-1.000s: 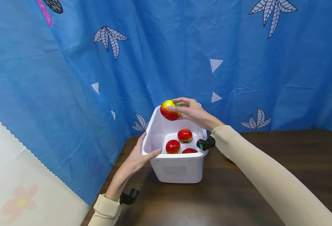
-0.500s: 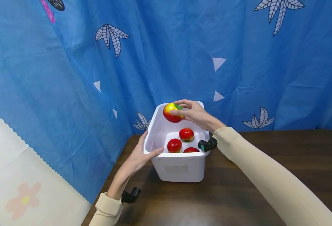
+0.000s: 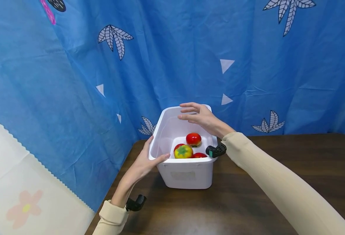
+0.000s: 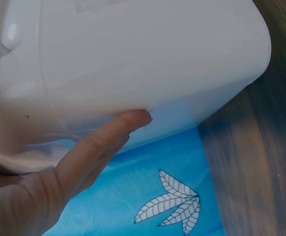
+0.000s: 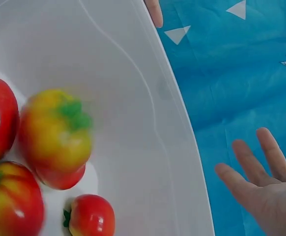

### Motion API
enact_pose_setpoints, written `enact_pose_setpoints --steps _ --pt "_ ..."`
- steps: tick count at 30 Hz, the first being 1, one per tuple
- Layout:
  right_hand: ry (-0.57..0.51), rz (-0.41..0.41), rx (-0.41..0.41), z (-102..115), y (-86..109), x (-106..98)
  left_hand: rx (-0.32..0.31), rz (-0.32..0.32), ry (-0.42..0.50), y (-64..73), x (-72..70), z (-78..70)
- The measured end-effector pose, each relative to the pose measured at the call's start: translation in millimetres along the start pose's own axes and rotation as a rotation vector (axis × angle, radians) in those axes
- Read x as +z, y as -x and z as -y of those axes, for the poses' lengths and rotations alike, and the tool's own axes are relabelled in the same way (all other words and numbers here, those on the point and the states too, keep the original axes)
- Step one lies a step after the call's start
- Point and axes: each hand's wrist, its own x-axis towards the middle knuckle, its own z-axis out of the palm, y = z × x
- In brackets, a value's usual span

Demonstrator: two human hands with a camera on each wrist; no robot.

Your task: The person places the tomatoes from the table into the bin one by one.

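Note:
A white plastic bin (image 3: 190, 179) stands on the brown table. My left hand (image 3: 144, 163) grips its near left corner, thumb at the front rim and fingers along the outer side wall. Above the bin's far part, my right hand (image 3: 201, 117) is spread with nothing in it. A yellow-and-red tomato (image 5: 57, 130), blurred in the right wrist view, shows its green leafy top over the other fruit inside. Several red tomatoes lie there, one (image 3: 193, 139) toward the back and another (image 3: 199, 155) partly hidden by the front rim.
A blue curtain (image 3: 196, 49) with leaf prints hangs behind and to the left of the table (image 3: 278, 163). At the lower left is a pale cloth (image 3: 25, 182) with a flower print. Black wrist cameras sit on both wrists.
The right hand has let go of the yellow-and-red tomato, which has dropped down into the bin among the others. The left hand stays at the bin's corner.

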Motion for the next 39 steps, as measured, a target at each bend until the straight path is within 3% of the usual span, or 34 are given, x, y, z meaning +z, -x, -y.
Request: enact_pose_setpoints --steps 11,17,23,32,39 --pt "-0.005 0.003 -0.031 4 14.6 -12 0.006 0.002 -0.005 -0.5 0.5 2.4" --pt "-0.039 -0.011 -0.036 -4 28.1 -35 0.012 -0.007 -0.003 1.0 1.8 4.2" --pt "-0.074 -0.079 -0.030 -16 50.6 -68 0.018 0.004 0.002 1.3 1.1 3.4" --pt "0.037 -0.127 0.037 -60 78.7 -98 0.014 -0.003 -0.033 2.4 -4.1 5.0" --pt "0.165 -0.163 0.122 -94 102.3 -119 0.020 0.007 -0.035 0.8 0.4 3.2"
